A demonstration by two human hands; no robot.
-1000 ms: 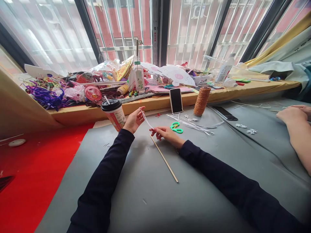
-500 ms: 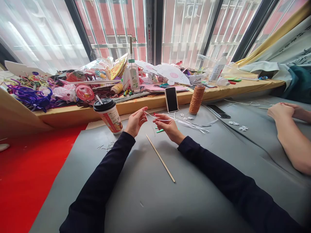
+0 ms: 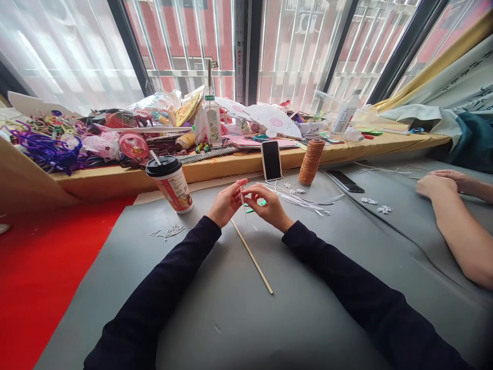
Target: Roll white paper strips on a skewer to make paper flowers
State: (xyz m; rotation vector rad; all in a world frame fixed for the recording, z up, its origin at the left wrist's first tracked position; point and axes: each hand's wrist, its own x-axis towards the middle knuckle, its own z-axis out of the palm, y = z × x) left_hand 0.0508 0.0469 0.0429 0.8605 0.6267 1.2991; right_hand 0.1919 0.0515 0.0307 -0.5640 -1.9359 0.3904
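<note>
Over the grey table mat, my left hand [image 3: 226,203] and my right hand [image 3: 268,206] meet fingertip to fingertip. Both pinch a thin white strip [image 3: 243,198], whose loose end hangs down between them. Its exact kind is hard to make out. Under my hands lies a thin wooden stick [image 3: 254,259], pointing toward me. A green object [image 3: 254,206] shows partly behind my right fingers. More white strips [image 3: 300,198] lie in a loose bundle to the right of my right hand. Small white flower shapes [image 3: 293,189] rest just beyond them.
A lidded paper cup [image 3: 172,187] stands left of my hands, near small white clippings [image 3: 169,232]. Behind are a propped phone [image 3: 271,161] and a spool of brown twine [image 3: 311,163]. Another phone [image 3: 346,181] and a co-worker's hands [image 3: 439,184] are right. Craft supplies crowd the sill.
My hands have come together; the strip that was stretched in a curve between them is now bunched at the fingertips with its end hanging. The co-worker's hands have shifted slightly left.
</note>
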